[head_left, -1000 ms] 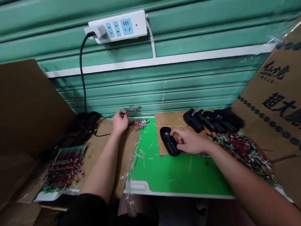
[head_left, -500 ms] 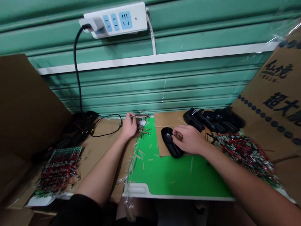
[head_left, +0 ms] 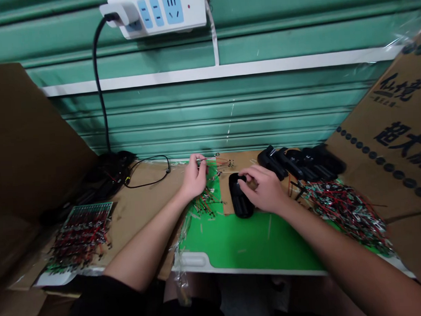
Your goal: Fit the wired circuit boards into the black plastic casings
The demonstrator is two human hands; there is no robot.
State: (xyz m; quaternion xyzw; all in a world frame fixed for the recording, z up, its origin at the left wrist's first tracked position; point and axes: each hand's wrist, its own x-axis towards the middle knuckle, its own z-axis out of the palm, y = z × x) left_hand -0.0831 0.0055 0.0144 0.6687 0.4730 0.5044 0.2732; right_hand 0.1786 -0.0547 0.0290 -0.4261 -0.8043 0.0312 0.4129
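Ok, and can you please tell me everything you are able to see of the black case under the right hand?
The black plastic case is long and narrow with rounded ends, and its surface looks slightly glossy. It seems hollow along its length, with a raised rim. It lies flat on a brown cardboard sheet. The right hand covers part of its upper end, with the fingers touching it.

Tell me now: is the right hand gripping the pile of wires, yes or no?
No, the right hand is on a black plastic battery holder, and the pile of loose wires lies off to its right.
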